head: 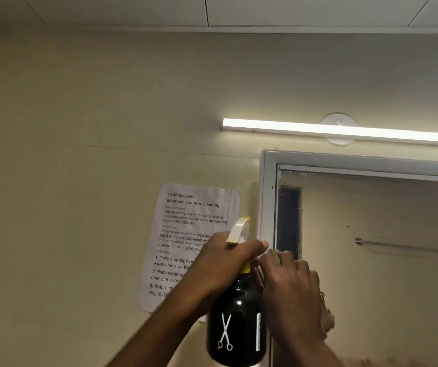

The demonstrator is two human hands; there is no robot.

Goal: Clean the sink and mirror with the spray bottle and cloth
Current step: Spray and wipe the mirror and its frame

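Observation:
A black spray bottle (236, 327) with a white scissors print and a white and yellow trigger head is held upright at the mirror's left edge. My left hand (220, 263) grips its neck just below the trigger. My right hand (292, 290) is beside it, fingers at the bottle's neck, with a beige cloth (326, 316) bunched under the palm. The mirror (371, 234) in a grey frame fills the right side and has specks near its top. The sink is out of view.
A printed task sheet (186, 234) is stuck to the beige wall left of the mirror. A lit tube light (345, 131) runs above the mirror frame. A towel bar shows as a reflection in the mirror (397, 246).

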